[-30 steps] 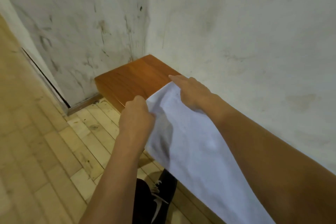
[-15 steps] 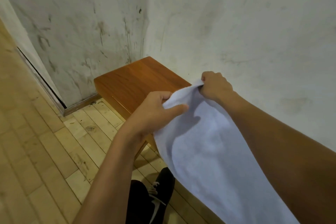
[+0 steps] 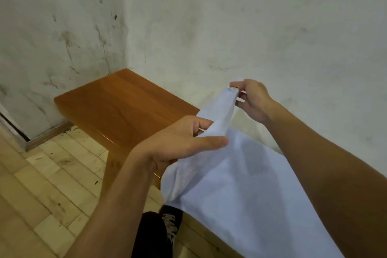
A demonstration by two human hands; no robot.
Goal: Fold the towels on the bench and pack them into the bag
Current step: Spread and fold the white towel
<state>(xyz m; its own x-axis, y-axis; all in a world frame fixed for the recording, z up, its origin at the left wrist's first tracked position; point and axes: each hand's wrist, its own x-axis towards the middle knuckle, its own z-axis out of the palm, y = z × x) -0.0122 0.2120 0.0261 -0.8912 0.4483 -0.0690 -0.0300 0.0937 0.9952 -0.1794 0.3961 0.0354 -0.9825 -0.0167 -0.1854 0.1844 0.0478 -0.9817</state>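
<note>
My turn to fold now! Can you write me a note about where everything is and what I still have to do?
Left hand: grips the towel's bunched near edge.
Right hand: fingers pinch a top corner, lifted.
Towel: held up above the wooden bench, the rest draping down to the right.
Done: towel picked up by one edge.
Left: fold it, then pack it. No bag is in view.

The right hand (image 3: 254, 100) pinches a corner of the white towel (image 3: 240, 184), raised above the wooden bench (image 3: 117, 107). The left hand (image 3: 180, 144) grips the towel's edge lower down, thumb on top. A black shoe (image 3: 169, 226) stands on the wood floor (image 3: 41, 184).
</note>
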